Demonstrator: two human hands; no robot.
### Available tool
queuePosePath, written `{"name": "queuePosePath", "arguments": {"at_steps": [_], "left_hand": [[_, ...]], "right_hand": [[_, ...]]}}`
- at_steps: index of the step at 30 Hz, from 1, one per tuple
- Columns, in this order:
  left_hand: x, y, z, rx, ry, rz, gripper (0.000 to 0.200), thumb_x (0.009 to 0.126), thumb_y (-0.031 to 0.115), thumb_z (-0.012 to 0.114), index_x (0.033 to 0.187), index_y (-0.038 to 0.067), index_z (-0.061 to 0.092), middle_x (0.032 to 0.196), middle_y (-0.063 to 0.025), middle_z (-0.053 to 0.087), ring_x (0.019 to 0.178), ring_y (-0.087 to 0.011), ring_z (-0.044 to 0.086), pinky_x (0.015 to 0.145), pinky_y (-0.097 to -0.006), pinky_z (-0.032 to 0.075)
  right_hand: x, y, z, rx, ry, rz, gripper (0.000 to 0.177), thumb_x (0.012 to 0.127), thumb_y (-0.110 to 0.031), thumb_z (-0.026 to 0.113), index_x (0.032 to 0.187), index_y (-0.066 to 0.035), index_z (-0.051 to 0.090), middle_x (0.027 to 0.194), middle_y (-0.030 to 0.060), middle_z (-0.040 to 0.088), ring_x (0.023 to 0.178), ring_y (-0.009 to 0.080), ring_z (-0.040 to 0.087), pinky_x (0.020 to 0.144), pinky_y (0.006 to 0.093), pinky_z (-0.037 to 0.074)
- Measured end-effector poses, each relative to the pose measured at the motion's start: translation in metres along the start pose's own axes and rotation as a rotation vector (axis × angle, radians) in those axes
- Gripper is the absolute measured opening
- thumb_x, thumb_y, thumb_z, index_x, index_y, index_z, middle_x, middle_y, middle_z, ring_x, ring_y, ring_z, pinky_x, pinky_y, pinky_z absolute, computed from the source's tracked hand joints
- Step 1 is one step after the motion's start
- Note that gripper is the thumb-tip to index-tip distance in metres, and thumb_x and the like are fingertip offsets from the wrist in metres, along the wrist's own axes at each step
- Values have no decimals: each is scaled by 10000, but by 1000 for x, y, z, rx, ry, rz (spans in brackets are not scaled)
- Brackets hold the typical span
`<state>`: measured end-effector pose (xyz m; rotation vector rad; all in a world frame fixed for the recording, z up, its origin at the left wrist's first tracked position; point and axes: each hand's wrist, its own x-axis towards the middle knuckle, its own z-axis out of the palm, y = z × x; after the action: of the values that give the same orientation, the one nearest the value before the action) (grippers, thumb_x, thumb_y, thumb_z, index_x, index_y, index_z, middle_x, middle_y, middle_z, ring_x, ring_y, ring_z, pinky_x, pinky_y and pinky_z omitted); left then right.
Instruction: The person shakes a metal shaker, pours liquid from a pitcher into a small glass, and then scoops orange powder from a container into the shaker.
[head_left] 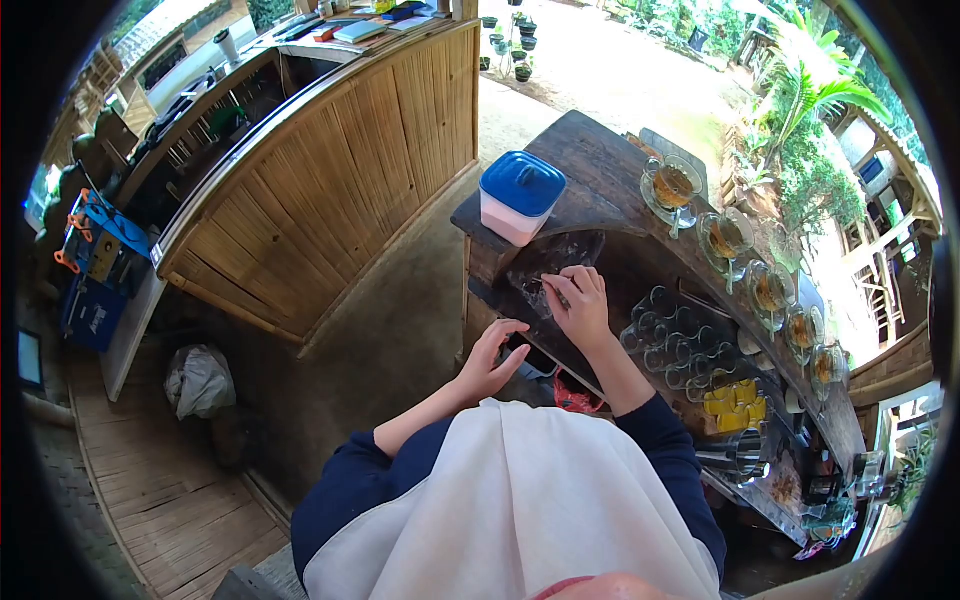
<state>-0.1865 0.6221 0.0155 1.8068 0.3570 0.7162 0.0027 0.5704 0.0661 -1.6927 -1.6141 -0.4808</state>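
My right hand (580, 303) reaches over the dark wooden shelf below the counter top. Its fingers are pinched together, and whatever is between them is too small to make out. Beneath those fingers lies what looks like a clear plastic bag (553, 262). My left hand (490, 364) is held in front of the shelf edge, thumb and fingers apart, with nothing in it. Just beyond my right hand, a tub with a blue lid (523, 184) and pale pinkish sides stands on the counter corner.
Glass cups of amber drink (673, 186) stand in a row along the curved counter (590, 150). On the shelf to the right are several clear glasses (675, 340) and yellow cups (735, 405). A bamboo-fronted counter (330, 190) rises at left, with a pale sack (200, 380) on the floor.
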Motion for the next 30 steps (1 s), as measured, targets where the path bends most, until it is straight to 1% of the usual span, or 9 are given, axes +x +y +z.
{"name": "queuePosePath", "arguments": {"at_steps": [3, 6, 12, 14, 18, 20, 21, 23, 30], "left_hand": [[2, -2, 0, -12, 3, 20, 288, 897, 118, 583, 1172, 41, 542, 1171, -108, 550, 1102, -223, 529, 907, -347, 428], [5, 2, -1, -7, 21, 42, 283, 897, 110, 581, 1169, 44, 543, 1181, -104, 551, 1112, -219, 527, 910, -342, 426], [9, 2, -3, -60, 48, 33, 287, 897, 107, 579, 1176, 50, 543, 1195, -91, 551, 1132, -205, 519, 920, -334, 414], [10, 4, -4, -57, 43, 33, 287, 898, 106, 579, 1177, 52, 544, 1197, -88, 550, 1134, -203, 518, 920, -334, 414], [10, 7, -6, -61, 35, 27, 285, 898, 104, 580, 1177, 57, 545, 1205, -84, 545, 1135, -199, 515, 921, -332, 413], [11, 6, -6, -65, 35, 24, 283, 900, 105, 579, 1177, 57, 545, 1205, -84, 544, 1135, -199, 515, 922, -331, 413], [11, 5, -6, -68, 36, 19, 281, 902, 105, 577, 1177, 58, 545, 1206, -85, 544, 1134, -198, 515, 923, -330, 413], [11, 6, -5, -66, 42, 31, 279, 903, 104, 576, 1176, 57, 545, 1206, -84, 544, 1133, -195, 515, 921, -329, 414], [15, 7, -6, -73, 71, 68, 270, 906, 88, 569, 1171, 46, 540, 1201, -80, 544, 1128, -184, 516, 916, -319, 421]], "right_hand": [[5, -8, -7, -3, 70, -42, 192, 702, -54, 736, 880, -93, 677, 830, 43, 557, 764, 214, 537, 672, 341, 396], [9, -17, -15, 24, 120, -42, 204, 709, -66, 742, 896, -122, 686, 831, 15, 554, 752, 193, 534, 656, 326, 379], [19, -40, -38, 146, 208, -32, 231, 701, -25, 742, 912, -96, 681, 737, 9, 549, 680, 182, 519, 652, 309, 362], [24, -47, -47, 201, 198, -39, 211, 735, -5, 719, 929, -73, 674, 662, 11, 546, 587, 182, 496, 600, 304, 363], [23, -53, -56, 309, 182, 18, 159, 795, 14, 680, 943, -42, 661, 641, 24, 580, 505, 163, 519, 522, 276, 401], [23, -58, -58, 510, 175, 103, 133, 851, 21, 629, 977, -21, 644, 679, 51, 626, 489, 149, 575, 473, 241, 446], [23, -56, -59, 510, 175, 103, 133, 851, 21, 629, 977, -21, 644, 679, 51, 626, 489, 149, 575, 473, 241, 446], [25, -49, -62, 519, 116, 44, 147, 897, 10, 572, 1038, -19, 603, 760, 95, 673, 554, 148, 649, 515, 221, 494], [35, -37, -59, 527, 140, -2, 162, 922, 9, 513, 1081, -24, 520, 920, 163, 699, 715, 184, 704, 567, 241, 528]]}}
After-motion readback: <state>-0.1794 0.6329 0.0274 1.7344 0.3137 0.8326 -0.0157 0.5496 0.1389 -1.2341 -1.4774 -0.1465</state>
